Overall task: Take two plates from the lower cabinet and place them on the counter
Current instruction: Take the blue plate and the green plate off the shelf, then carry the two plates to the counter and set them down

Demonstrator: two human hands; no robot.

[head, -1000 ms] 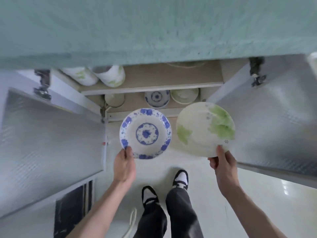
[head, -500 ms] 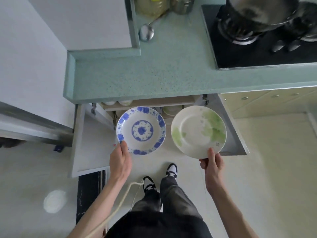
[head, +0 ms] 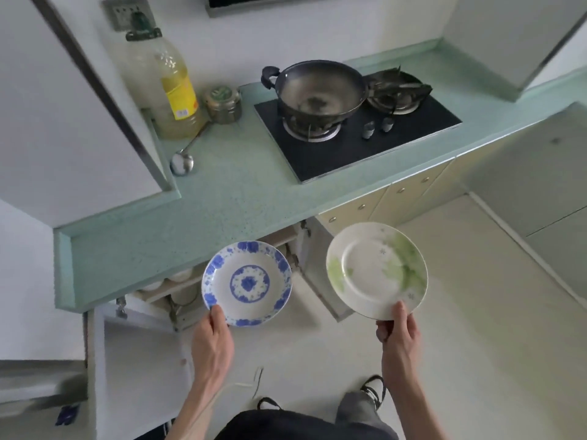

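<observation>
The blue plate (head: 247, 283) is gripped at its near rim by the left hand (head: 212, 341), thumb on top. The green plate (head: 376, 270) is gripped at its near rim by the right hand (head: 398, 335). Both plates are held in the air, in front of the counter (head: 222, 201) front edge, w/ the lower cabinet (head: 178, 296) seen open below it, under the counter's left part
</observation>
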